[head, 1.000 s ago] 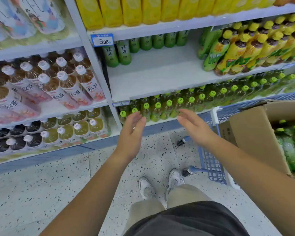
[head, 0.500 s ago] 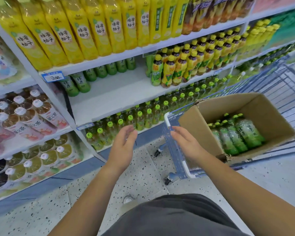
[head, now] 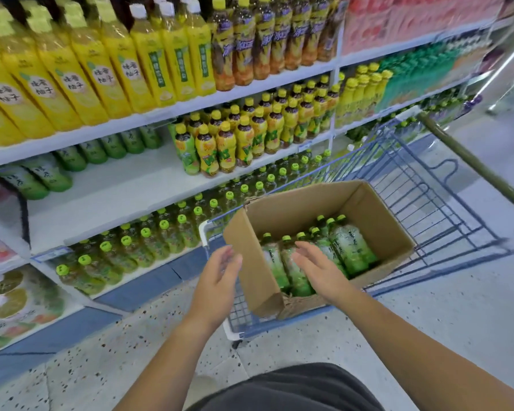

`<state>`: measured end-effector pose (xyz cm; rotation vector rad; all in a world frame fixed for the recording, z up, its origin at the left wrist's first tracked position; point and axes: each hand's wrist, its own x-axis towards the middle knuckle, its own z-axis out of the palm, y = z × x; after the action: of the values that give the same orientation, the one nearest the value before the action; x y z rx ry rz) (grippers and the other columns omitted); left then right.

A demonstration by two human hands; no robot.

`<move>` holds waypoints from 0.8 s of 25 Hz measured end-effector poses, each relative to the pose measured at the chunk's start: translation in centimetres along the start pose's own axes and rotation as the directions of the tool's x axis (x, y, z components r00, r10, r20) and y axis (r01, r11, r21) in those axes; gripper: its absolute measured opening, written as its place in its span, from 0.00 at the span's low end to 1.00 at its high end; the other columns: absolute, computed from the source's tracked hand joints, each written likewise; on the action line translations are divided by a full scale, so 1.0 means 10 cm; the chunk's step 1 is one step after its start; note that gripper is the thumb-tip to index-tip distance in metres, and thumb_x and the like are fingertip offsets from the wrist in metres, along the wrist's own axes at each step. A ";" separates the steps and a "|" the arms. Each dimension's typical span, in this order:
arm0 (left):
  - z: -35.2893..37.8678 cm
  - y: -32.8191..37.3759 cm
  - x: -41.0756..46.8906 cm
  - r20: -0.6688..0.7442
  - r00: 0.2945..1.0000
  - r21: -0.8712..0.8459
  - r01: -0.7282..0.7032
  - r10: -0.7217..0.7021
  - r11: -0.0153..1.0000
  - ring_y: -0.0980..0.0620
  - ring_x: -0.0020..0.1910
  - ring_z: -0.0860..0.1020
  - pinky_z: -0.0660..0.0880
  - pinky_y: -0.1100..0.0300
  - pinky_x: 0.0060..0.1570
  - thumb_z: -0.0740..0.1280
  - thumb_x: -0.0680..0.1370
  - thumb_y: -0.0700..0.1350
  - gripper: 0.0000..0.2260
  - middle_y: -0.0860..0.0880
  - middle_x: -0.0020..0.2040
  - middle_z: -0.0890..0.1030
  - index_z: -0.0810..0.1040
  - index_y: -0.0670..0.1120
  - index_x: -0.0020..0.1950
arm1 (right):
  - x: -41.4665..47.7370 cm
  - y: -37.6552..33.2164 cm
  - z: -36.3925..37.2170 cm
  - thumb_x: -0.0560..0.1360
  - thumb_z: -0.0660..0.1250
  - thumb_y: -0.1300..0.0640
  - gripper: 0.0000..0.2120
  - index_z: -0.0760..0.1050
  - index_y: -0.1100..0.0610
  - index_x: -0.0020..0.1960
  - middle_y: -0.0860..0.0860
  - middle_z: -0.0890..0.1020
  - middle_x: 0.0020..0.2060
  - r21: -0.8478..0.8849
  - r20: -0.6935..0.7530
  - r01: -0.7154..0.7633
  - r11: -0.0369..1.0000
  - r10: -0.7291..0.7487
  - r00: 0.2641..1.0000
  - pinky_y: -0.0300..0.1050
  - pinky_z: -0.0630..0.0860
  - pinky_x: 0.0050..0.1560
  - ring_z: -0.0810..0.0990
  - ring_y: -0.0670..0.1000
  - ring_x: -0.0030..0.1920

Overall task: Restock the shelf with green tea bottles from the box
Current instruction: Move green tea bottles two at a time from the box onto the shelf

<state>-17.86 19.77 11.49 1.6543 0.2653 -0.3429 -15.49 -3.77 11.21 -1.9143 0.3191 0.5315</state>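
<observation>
Several green bottles, one back row (head: 72, 161), far left: they stand at the rear of the middle shelf (head: 125, 197). In front of them the white board is bare as far as the yellow-and-green bottles (head: 220, 146) to the right. That gap looks to be the part left to fill, so the restocking reads as far from finished.

Left hand (head: 217, 280): grip released, fingers loosely straight, nothing in it. It sits just outside the box's raised near flap.

Box (head: 303, 209): brown cardboard, open at the top, set in the front of the cart. The green tea bottles (head: 350, 247) are bunched at one end, with the rest of the box floor showing bare card. Some stock has probably gone out already, and a fair batch remains.

Right hand (head: 321, 271): grip released, fingers spread over the bottles in the box. Whether it touches them I cannot tell, and none is lifted.

Cart (head: 422, 173): blue wire, with nothing else seen in its basket behind the box.

Floor (head: 457, 315): pale speckled stone, with a blue band along the foot of the shelving.

Room: a shop aisle, with drinks ranked on the tiers above and below the gap.
</observation>
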 end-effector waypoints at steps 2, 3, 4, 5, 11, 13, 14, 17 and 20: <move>0.24 0.02 0.07 0.022 0.999 0.005 0.029 -0.029 1.000 0.80 0.57 0.70 0.68 0.69 0.54 0.62 0.80 0.63 0.19 0.70 0.64 0.72 0.70 0.61 0.70 | 0.05 0.13 -0.24 0.82 0.61 0.41 0.28 0.63 0.48 0.79 0.44 0.72 0.68 -0.019 -0.011 -0.033 0.999 0.032 0.999 0.43 0.66 0.63 0.71 0.45 0.65; 0.35 0.04 0.12 0.033 0.999 0.018 0.040 -0.041 0.999 0.82 0.55 0.69 0.67 0.70 0.52 0.62 0.81 0.64 0.19 0.71 0.63 0.71 0.69 0.61 0.70 | 0.08 0.18 -0.35 0.82 0.61 0.40 0.28 0.63 0.48 0.79 0.44 0.72 0.68 -0.032 -0.020 -0.047 0.998 0.046 0.999 0.45 0.66 0.64 0.71 0.46 0.65; 0.45 0.05 0.18 0.042 0.998 0.037 0.044 -0.046 0.998 0.83 0.53 0.69 0.66 0.70 0.51 0.62 0.80 0.65 0.20 0.72 0.61 0.71 0.69 0.62 0.70 | 0.11 0.23 -0.45 0.81 0.61 0.40 0.28 0.63 0.47 0.79 0.43 0.72 0.67 -0.040 -0.033 -0.060 0.997 0.059 0.998 0.46 0.66 0.63 0.71 0.46 0.65; 0.54 0.06 0.25 0.058 0.997 0.052 0.044 -0.047 0.998 0.83 0.53 0.69 0.66 0.71 0.50 0.61 0.78 0.67 0.21 0.72 0.61 0.72 0.68 0.63 0.69 | 0.14 0.29 -0.54 0.81 0.61 0.39 0.28 0.63 0.46 0.78 0.43 0.73 0.66 -0.046 -0.050 -0.075 0.996 0.073 0.996 0.46 0.66 0.62 0.72 0.46 0.64; 1.06 -0.10 0.84 0.205 0.969 0.181 0.102 -0.139 0.978 0.55 0.69 0.71 0.71 0.54 0.65 0.60 0.72 0.71 0.38 0.54 0.74 0.70 0.64 0.53 0.77 | 0.34 0.66 -0.97 0.81 0.61 0.38 0.27 0.64 0.44 0.77 0.41 0.73 0.64 -0.022 -0.210 -0.188 0.982 0.179 0.961 0.48 0.67 0.64 0.72 0.47 0.64; 1.19 -0.17 0.97 0.218 0.959 0.233 0.130 -0.182 0.964 0.53 0.69 0.71 0.71 0.50 0.66 0.60 0.74 0.71 0.37 0.53 0.76 0.69 0.62 0.54 0.79 | 0.45 0.78 -1.10 0.80 0.62 0.39 0.27 0.65 0.45 0.77 0.43 0.74 0.63 -0.008 -0.235 -0.229 0.973 0.220 0.947 0.47 0.67 0.61 0.72 0.48 0.63; 1.24 -0.21 1.03 0.215 0.955 0.255 0.145 -0.202 0.956 0.53 0.69 0.71 0.71 0.49 0.66 0.60 0.75 0.70 0.37 0.53 0.76 0.68 0.62 0.54 0.79 | 0.50 0.83 -1.17 0.80 0.62 0.39 0.28 0.64 0.45 0.78 0.43 0.74 0.63 -0.011 -0.234 -0.252 0.968 0.242 0.942 0.47 0.67 0.61 0.72 0.48 0.62; 1.41 -0.35 1.21 0.188 0.943 0.332 0.201 -0.273 0.922 0.51 0.73 0.69 0.69 0.48 0.69 0.60 0.77 0.69 0.36 0.53 0.78 0.66 0.59 0.53 0.81 | 0.69 1.05 -1.37 0.81 0.62 0.39 0.30 0.63 0.48 0.79 0.48 0.75 0.66 -0.108 -0.226 -0.306 0.946 0.276 0.934 0.49 0.69 0.61 0.73 0.50 0.61; 1.63 -0.51 1.41 0.146 0.931 0.398 0.254 -0.334 0.882 0.47 0.77 0.65 0.65 0.49 0.71 0.60 0.80 0.65 0.35 0.48 0.81 0.62 0.57 0.49 0.82 | 0.98 1.24 -1.59 0.81 0.61 0.41 0.30 0.62 0.53 0.79 0.52 0.75 0.70 -0.249 -0.220 -0.357 0.900 0.306 0.926 0.50 0.69 0.61 0.75 0.55 0.64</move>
<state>-7.75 3.77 -0.04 1.9348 0.3075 -0.8406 -9.27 -23.06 1.56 -2.2071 0.7294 0.6635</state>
